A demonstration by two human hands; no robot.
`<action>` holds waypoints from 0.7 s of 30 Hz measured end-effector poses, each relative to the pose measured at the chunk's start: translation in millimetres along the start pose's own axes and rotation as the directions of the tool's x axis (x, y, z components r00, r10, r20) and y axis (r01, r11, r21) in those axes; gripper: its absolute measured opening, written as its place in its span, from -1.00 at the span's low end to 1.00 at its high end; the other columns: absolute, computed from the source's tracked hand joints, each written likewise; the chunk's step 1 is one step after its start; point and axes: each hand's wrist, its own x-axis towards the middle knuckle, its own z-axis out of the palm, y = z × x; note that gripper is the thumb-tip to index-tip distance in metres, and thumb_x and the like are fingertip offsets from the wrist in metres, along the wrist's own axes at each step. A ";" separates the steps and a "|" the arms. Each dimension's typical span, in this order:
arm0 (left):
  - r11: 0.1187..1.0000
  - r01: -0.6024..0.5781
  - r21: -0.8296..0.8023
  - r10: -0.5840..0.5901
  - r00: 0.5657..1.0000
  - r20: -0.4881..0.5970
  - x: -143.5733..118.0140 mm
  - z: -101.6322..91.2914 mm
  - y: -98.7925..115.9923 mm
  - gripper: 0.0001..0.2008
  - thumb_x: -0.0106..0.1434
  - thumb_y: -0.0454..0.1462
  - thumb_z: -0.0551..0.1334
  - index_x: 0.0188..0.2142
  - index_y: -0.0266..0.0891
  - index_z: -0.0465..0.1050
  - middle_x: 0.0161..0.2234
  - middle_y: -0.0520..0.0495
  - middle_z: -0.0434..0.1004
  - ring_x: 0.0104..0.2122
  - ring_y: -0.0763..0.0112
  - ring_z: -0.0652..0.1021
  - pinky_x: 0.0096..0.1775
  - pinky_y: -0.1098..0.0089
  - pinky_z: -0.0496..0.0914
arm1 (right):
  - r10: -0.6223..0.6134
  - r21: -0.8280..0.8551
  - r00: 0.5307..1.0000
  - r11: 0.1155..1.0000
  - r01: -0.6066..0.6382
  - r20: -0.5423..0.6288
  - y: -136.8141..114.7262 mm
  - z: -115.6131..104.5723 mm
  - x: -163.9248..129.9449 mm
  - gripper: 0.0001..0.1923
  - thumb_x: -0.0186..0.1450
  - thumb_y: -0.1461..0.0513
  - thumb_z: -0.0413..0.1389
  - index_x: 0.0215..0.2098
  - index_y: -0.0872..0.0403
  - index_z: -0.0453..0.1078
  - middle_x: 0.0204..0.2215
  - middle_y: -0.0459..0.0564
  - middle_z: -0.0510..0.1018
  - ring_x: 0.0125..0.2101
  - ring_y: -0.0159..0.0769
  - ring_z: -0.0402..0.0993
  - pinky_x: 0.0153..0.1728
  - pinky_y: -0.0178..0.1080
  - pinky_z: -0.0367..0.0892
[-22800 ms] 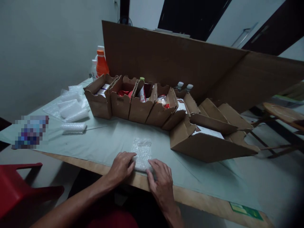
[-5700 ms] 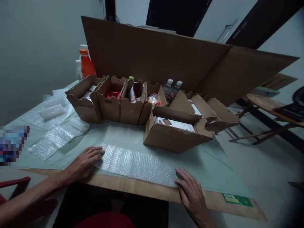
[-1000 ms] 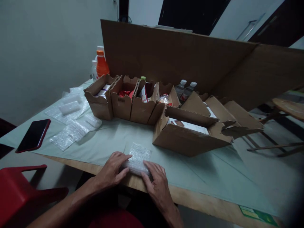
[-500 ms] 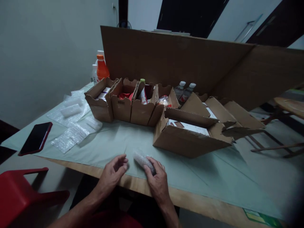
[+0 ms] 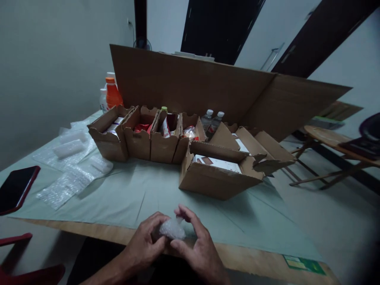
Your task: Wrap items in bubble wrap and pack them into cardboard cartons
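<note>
Both hands hold a small rolled-up bundle of bubble wrap (image 5: 171, 228) just above the near edge of the table (image 5: 252, 257). My left hand (image 5: 145, 242) cups it from the left with the thumb on top. My right hand (image 5: 198, 245) grips it from the right, fingers curled over it. What is inside the roll is hidden.
An open cardboard box (image 5: 218, 174) with white packets sits beyond my hands. A row of small cardboard boxes (image 5: 139, 134) stands behind it, before a tall cardboard sheet (image 5: 192, 85). Bubble wrap pieces (image 5: 71, 174) and a phone (image 5: 16, 188) lie left. An orange bottle (image 5: 112, 94) stands far left.
The bubble wrap went from half-rolled on the table to a tight roll lifted in both hands. My left hand closed back onto it. The view shifted slightly left.
</note>
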 end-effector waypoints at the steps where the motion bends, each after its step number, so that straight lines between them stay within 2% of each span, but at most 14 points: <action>1: 1.000 -0.011 0.020 0.011 1.000 0.018 0.5 1.4 -0.9 -0.77 0.12 -0.36 0.15 -0.22 -0.22 0.48 -0.28 -0.03 0.53 -0.27 0.33 0.53 -0.21 0.40 0.39 | -0.005 -0.035 1.000 0.999 0.005 0.014 -3.4 -2.4 1.2 -0.47 0.18 0.24 0.25 0.13 -0.06 0.39 0.00 -0.01 0.57 0.00 -0.17 0.47 0.06 -0.16 0.33; 3: 0.998 -0.005 0.068 0.002 0.999 0.055 2.8 0.8 -2.9 -0.77 0.15 -0.33 0.18 -0.18 -0.21 0.47 -0.25 -0.05 0.55 -0.24 0.30 0.54 -0.18 0.38 0.41 | -0.018 -0.109 1.000 0.994 0.021 0.025 -6.4 -4.6 3.1 -0.75 0.23 0.24 0.19 -0.10 -0.03 0.50 -0.18 -0.05 0.62 -0.12 -0.19 0.51 -0.04 -0.19 0.36; 5: 0.991 -0.027 0.132 0.016 0.997 0.079 8.0 -4.3 -2.5 -0.71 0.16 -0.29 0.24 -0.09 -0.19 0.46 -0.15 -0.09 0.57 -0.14 0.24 0.56 -0.10 0.33 0.44 | -0.025 -0.156 1.000 0.987 0.027 0.013 -4.8 -7.3 3.6 -0.86 0.25 0.22 0.16 -0.21 -0.01 0.51 -0.29 -0.07 0.63 -0.24 -0.21 0.52 -0.15 -0.22 0.37; 8: 0.943 -0.216 0.254 0.215 0.976 0.033 27.2 -15.7 9.9 -0.56 0.20 -0.27 0.27 0.09 -0.13 0.37 0.07 -0.15 0.48 0.06 0.16 0.50 0.06 0.23 0.40 | -0.025 -0.151 0.998 0.988 0.015 -0.063 -0.9 -22.8 2.5 -0.89 0.24 0.19 0.17 -0.27 0.00 0.51 -0.37 -0.09 0.62 -0.32 -0.25 0.54 -0.25 -0.28 0.40; 10: 0.855 -0.371 0.362 0.399 0.917 -0.004 50.5 -20.5 26.7 -0.49 0.24 -0.30 0.24 0.18 -0.11 0.29 0.16 -0.19 0.40 0.14 0.15 0.44 0.13 0.16 0.36 | -0.033 -0.110 0.991 0.994 0.019 -0.132 -2.2 -44.6 1.8 -0.89 0.24 0.16 0.19 -0.30 0.00 0.51 -0.41 -0.10 0.61 -0.37 -0.27 0.54 -0.31 -0.32 0.42; 12: 0.739 -0.480 0.472 0.548 0.837 -0.008 80.7 -21.0 45.7 -0.46 0.25 -0.33 0.23 0.23 -0.15 0.24 0.23 -0.25 0.30 0.20 0.11 0.37 0.18 0.08 0.31 | -0.042 -0.042 0.973 0.999 0.033 -0.227 -8.6 -74.7 3.1 -0.86 0.22 0.12 0.22 -0.30 0.00 0.51 -0.42 -0.10 0.61 -0.40 -0.29 0.55 -0.37 -0.35 0.44; 14: 0.622 -0.545 0.562 0.643 0.765 0.030 112.4 -18.0 61.4 -0.44 0.23 -0.33 0.25 0.23 -0.23 0.24 0.30 -0.34 0.20 0.26 0.03 0.29 0.22 0.02 0.26 | -0.029 0.039 0.931 0.998 0.046 -0.365 -19.9 -108.9 9.0 -0.81 0.17 0.11 0.28 -0.28 -0.02 0.51 -0.43 -0.10 0.61 -0.44 -0.31 0.55 -0.42 -0.38 0.45; 15: 0.572 -0.565 0.595 0.667 0.742 0.063 126.6 -15.9 66.6 -0.44 0.22 -0.33 0.26 0.22 -0.26 0.26 0.31 -0.35 0.18 0.29 0.00 0.25 0.23 0.00 0.24 | -0.014 0.082 0.895 0.995 0.056 -0.445 -26.8 -125.8 14.6 -0.78 0.13 0.10 0.32 -0.27 -0.02 0.51 -0.43 -0.10 0.61 -0.46 -0.33 0.54 -0.44 -0.40 0.44; 18: 0.486 -0.569 0.663 0.676 0.726 0.128 154.4 -9.5 70.5 -0.57 0.21 -0.35 0.26 0.10 -0.25 0.39 0.23 -0.30 0.33 0.28 -0.05 0.27 0.22 -0.04 0.24 | 0.031 0.205 0.798 0.972 0.117 -0.602 -48.1 -167.9 43.7 -0.67 0.02 0.08 0.40 -0.29 -0.03 0.50 -0.44 -0.11 0.59 -0.48 -0.37 0.50 -0.49 -0.42 0.40; 19: 0.479 -0.555 0.680 0.674 0.729 0.120 157.9 -7.6 69.0 -0.62 0.21 -0.36 0.25 0.04 -0.24 0.43 0.18 -0.27 0.40 0.26 -0.04 0.29 0.22 -0.04 0.24 | 0.037 0.232 0.796 0.964 0.131 -0.604 -53.7 -177.5 57.0 -0.66 -0.01 0.07 0.41 -0.31 -0.03 0.50 -0.46 -0.12 0.58 -0.48 -0.38 0.48 -0.50 -0.42 0.38; 21: 0.489 -0.523 0.698 0.677 0.732 0.075 158.2 -3.9 64.6 -0.71 0.22 -0.38 0.24 -0.05 -0.23 0.47 0.11 -0.25 0.45 0.22 -0.03 0.34 0.20 -0.04 0.25 | 0.031 0.250 0.846 0.961 0.122 -0.533 -60.3 -189.1 86.6 -0.66 -0.03 0.06 0.41 -0.35 -0.02 0.49 -0.48 -0.13 0.54 -0.50 -0.40 0.45 -0.50 -0.40 0.37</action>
